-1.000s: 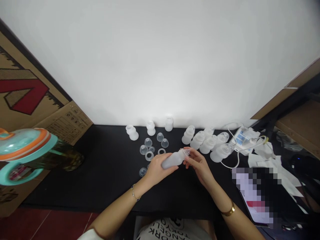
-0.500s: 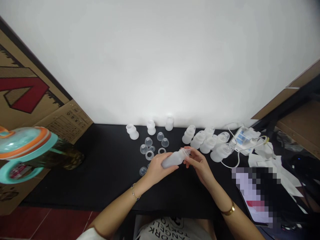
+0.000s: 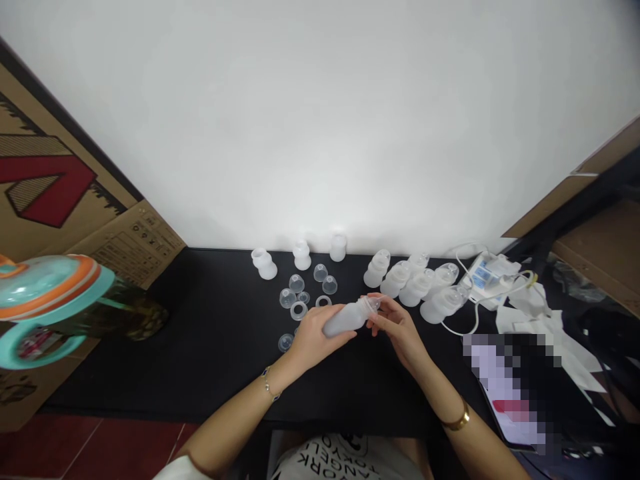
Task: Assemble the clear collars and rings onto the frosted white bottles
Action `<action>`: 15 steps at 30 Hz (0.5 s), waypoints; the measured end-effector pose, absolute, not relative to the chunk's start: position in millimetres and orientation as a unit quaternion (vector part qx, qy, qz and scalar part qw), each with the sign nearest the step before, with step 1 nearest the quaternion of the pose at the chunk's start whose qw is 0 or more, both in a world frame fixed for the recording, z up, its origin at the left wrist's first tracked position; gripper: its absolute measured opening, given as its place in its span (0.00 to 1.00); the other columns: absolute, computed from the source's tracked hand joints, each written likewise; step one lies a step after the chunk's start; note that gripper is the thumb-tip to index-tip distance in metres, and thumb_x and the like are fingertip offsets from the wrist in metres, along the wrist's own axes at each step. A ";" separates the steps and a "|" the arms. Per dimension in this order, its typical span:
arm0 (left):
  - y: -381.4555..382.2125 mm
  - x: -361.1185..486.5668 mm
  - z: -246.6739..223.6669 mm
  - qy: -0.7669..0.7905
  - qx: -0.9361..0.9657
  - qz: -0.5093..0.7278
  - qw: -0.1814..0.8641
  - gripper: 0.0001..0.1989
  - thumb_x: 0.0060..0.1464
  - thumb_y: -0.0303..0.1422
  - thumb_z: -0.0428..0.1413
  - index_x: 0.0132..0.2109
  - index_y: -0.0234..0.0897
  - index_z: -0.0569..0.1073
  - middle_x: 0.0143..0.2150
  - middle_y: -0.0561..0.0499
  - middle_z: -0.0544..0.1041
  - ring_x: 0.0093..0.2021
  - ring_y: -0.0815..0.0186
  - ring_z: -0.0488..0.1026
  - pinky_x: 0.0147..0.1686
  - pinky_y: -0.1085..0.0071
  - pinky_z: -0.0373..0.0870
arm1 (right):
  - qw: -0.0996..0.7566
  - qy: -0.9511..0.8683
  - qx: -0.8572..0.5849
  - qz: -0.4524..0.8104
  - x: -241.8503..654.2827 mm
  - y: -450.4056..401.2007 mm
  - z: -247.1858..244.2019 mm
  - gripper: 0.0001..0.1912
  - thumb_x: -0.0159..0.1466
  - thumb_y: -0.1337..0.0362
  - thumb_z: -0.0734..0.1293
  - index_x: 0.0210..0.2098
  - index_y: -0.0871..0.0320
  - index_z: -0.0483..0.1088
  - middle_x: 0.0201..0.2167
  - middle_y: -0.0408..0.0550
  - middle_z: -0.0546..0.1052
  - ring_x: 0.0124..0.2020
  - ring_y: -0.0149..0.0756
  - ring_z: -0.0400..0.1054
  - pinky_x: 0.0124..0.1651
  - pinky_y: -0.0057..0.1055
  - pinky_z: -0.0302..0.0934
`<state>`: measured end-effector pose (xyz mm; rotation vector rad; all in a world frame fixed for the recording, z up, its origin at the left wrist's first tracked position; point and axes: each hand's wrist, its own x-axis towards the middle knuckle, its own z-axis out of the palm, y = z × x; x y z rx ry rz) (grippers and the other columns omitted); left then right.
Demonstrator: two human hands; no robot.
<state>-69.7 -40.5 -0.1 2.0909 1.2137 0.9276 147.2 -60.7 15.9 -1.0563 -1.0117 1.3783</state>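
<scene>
A frosted white baby bottle lies tilted in my left hand, whose fingers wrap round its body. My right hand closes its fingertips on the collar and clear top at the bottle's upper end. Left of the bottle on the black table are several clear dome caps, white rings and a clear teat. Behind them stand three open bottles without tops. To the right, several capped bottles form a cluster.
At the left a large teal and orange lidded jug stands before a cardboard box. On the right are a power strip with white cables, paper and a tablet-like device. A white wall rises behind the table.
Almost nothing differs. Both hands stay on the bottle in the same place, and the view has shifted very slightly.
</scene>
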 end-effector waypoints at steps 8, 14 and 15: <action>-39.2 -69.6 -1.6 0.446 0.778 0.355 0.264 0.24 0.51 0.42 0.68 0.54 0.44 0.77 0.51 0.49 0.82 0.49 0.55 0.79 0.52 0.58 0.75 | 0.536 -0.414 -0.437 0.592 146.2 -61.7 18.5 0.22 0.57 0.56 0.78 0.50 0.53 0.77 0.45 0.50 0.78 0.31 0.34 0.70 0.29 0.31 0.64; -39.8 -69.9 -0.8 0.442 0.781 0.354 0.263 0.24 0.51 0.42 0.68 0.54 0.44 0.77 0.50 0.49 0.82 0.49 0.55 0.79 0.52 0.58 0.75 | 0.538 -0.421 -0.435 0.587 147.2 -61.3 16.3 0.21 0.58 0.56 0.77 0.50 0.51 0.77 0.46 0.50 0.78 0.31 0.34 0.70 0.29 0.31 0.65; -39.8 -69.9 -1.0 0.441 0.781 0.356 0.261 0.24 0.51 0.42 0.68 0.55 0.44 0.77 0.50 0.49 0.82 0.49 0.55 0.80 0.51 0.59 0.75 | 0.538 -0.424 -0.435 0.584 147.5 -61.0 15.4 0.21 0.57 0.56 0.77 0.50 0.51 0.77 0.46 0.50 0.78 0.31 0.34 0.70 0.29 0.31 0.65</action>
